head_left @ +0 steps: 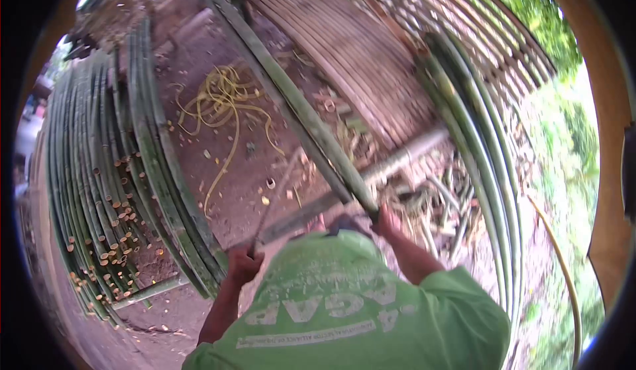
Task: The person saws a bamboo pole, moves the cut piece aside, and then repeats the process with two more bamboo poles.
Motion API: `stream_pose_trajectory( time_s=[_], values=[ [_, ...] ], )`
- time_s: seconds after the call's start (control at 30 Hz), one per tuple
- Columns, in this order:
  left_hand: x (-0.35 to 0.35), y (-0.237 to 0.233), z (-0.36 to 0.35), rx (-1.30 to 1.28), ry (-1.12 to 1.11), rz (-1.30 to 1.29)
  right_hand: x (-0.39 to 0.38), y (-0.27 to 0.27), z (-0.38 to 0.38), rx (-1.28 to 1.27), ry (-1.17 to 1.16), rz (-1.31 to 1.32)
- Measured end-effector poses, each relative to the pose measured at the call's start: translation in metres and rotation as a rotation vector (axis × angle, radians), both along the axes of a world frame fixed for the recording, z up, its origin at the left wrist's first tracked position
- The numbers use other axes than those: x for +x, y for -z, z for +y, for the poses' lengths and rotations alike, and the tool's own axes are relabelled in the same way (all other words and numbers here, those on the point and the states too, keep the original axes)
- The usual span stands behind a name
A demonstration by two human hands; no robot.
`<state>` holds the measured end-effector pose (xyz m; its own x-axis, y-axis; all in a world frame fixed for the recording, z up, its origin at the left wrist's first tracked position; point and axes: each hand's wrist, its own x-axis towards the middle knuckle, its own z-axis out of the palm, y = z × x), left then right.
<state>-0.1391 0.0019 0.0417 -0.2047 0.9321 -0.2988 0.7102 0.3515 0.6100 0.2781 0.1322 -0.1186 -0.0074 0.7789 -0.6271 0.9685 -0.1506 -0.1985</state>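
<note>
My left hand point(244, 266) is closed round the dark handle of a machete point(275, 199), its long thin blade slanting up and away over the dirt floor. On the other side, my right hand point(389, 223) grips the near end of a green bamboo pole point(318, 131). This pole runs far off to the upper left, with a darker length alongside it. Both cross over a bamboo crossbar point(424, 146) close in front of my green shirt point(318, 304).
Stacked bamboo poles point(86, 171) fill the left side, cut ends toward me. A tangled yellow hose point(228, 92) lies on the ground. A slatted bamboo platform point(331, 45) stands ahead. More long poles point(474, 131) lean at right, beside bamboo scraps point(424, 201).
</note>
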Motion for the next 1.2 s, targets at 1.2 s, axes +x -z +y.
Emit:
stream_pose_trajectory(
  time_s=[1.2],
  values=[
    [0.080,0.055,0.065,-0.074,0.475,-0.214,-0.028,-0.008,0.047,0.009,0.359,0.151]
  ],
)
